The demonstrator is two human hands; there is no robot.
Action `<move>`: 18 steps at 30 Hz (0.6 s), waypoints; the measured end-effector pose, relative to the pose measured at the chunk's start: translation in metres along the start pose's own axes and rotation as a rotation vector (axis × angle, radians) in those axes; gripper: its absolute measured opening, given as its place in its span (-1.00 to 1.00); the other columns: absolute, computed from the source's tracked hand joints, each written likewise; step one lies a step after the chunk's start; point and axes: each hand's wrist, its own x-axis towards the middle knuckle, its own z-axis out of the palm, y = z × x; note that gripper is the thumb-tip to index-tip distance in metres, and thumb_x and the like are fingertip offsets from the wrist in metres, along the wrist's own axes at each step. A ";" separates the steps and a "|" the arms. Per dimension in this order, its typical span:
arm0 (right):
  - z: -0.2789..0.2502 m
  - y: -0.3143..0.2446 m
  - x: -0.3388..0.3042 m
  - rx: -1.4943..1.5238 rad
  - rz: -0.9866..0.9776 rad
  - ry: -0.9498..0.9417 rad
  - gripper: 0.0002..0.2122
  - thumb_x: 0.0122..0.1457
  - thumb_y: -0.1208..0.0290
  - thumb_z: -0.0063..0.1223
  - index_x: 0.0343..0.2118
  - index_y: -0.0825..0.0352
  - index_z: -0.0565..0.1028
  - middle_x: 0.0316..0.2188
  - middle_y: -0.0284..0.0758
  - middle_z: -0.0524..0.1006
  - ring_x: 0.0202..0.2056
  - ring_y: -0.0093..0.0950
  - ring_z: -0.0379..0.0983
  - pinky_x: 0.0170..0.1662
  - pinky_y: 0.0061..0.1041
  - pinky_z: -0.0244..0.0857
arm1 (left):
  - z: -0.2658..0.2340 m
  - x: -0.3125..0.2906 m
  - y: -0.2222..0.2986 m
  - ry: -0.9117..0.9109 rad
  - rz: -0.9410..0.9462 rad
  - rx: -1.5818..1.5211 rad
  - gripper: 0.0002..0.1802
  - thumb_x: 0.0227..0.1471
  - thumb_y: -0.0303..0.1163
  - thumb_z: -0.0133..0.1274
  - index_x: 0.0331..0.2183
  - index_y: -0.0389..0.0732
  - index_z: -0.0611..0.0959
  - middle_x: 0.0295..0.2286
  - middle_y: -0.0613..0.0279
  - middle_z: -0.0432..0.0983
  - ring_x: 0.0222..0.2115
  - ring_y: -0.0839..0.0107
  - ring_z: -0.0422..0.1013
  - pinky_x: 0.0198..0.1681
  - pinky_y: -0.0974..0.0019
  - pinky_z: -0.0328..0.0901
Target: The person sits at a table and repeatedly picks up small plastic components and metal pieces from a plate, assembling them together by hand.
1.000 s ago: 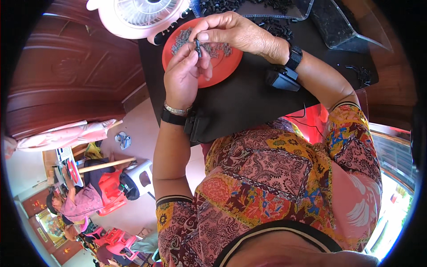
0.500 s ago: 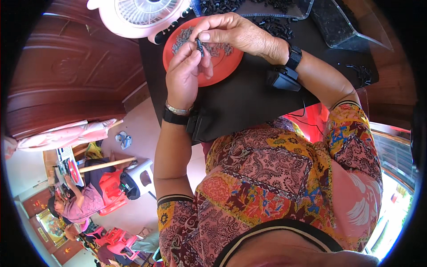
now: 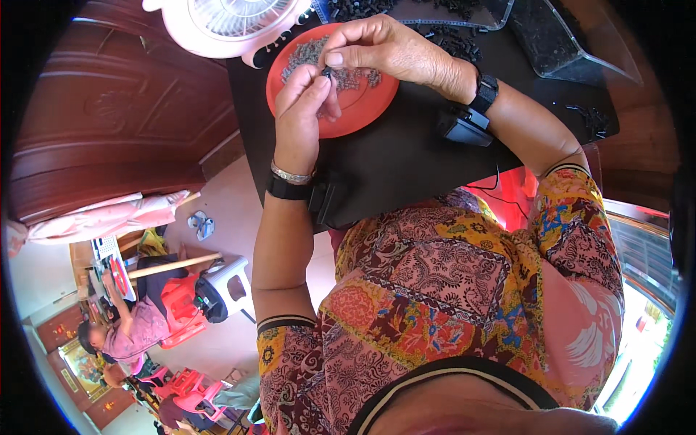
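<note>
Over an orange-red plate, my left hand pinches a small black plastic piece between thumb and index finger. Most of that piece is hidden by the fingers, with only its dark top showing. Just above it, the thumb and index finger of my right hand are pressed together; whatever lies between them is too small to make out. Beneath both hands, many tiny grey parts are heaped on the plate.
Loose black pieces lie behind the plate, near a clear bin. More black bits rest at the table's right edge. A pink-white fan stands at the back left. Another person sits far left.
The black piece now shows less between my left fingers than before. My left hand has shifted slightly, and my right hand stays close above it.
</note>
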 end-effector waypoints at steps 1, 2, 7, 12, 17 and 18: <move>0.000 0.000 0.000 0.000 0.001 0.001 -0.80 0.21 0.35 -0.04 -0.22 0.34 0.51 -0.34 -0.44 0.54 -0.28 -0.67 0.42 -0.11 -0.62 0.31 | 0.000 0.000 0.000 -0.009 0.008 0.007 -0.81 0.10 -0.33 -0.17 -0.41 -0.26 0.43 -0.57 0.33 0.35 -0.59 0.57 0.29 -0.52 0.53 0.17; 0.001 0.000 0.001 0.004 -0.074 -0.006 -0.80 0.21 0.34 -0.05 -0.22 0.34 0.51 -0.35 -0.44 0.54 -0.28 -0.67 0.41 -0.11 -0.62 0.30 | 0.000 0.000 0.000 -0.017 0.016 0.015 -0.81 0.09 -0.34 -0.17 -0.41 -0.26 0.43 -0.57 0.33 0.35 -0.59 0.58 0.28 -0.52 0.53 0.17; 0.002 -0.002 -0.001 0.022 -0.165 -0.043 -0.80 0.23 0.35 -0.08 -0.22 0.35 0.49 -0.36 -0.46 0.51 -0.27 -0.68 0.39 -0.10 -0.63 0.27 | 0.000 -0.001 0.001 -0.038 -0.007 -0.023 -0.80 0.09 -0.33 -0.17 -0.41 -0.26 0.43 -0.57 0.31 0.35 -0.60 0.56 0.28 -0.52 0.52 0.17; 0.002 -0.003 -0.003 -0.105 -0.236 -0.047 -0.80 0.24 0.34 -0.10 -0.24 0.36 0.47 -0.39 -0.46 0.49 -0.31 -0.68 0.38 -0.15 -0.64 0.28 | 0.000 -0.001 0.001 -0.079 -0.027 -0.070 -0.79 0.10 -0.32 -0.18 -0.41 -0.27 0.43 -0.56 0.31 0.33 -0.59 0.52 0.28 -0.51 0.49 0.16; 0.006 -0.009 -0.003 -0.179 -0.288 -0.022 -0.82 0.24 0.37 -0.11 -0.24 0.36 0.46 -0.38 -0.44 0.46 -0.32 -0.66 0.39 -0.24 -0.66 0.30 | -0.006 0.000 0.001 -0.135 -0.062 -0.216 -0.77 0.10 -0.29 -0.18 -0.42 -0.26 0.42 -0.58 0.32 0.29 -0.61 0.49 0.26 -0.52 0.49 0.13; 0.007 -0.013 -0.002 -0.172 -0.287 -0.031 -0.83 0.24 0.38 -0.11 -0.24 0.36 0.46 -0.37 -0.44 0.45 -0.32 -0.66 0.39 -0.26 -0.66 0.31 | -0.007 -0.001 0.000 -0.127 -0.062 -0.214 -0.77 0.10 -0.29 -0.18 -0.42 -0.26 0.42 -0.58 0.32 0.29 -0.61 0.49 0.26 -0.52 0.49 0.13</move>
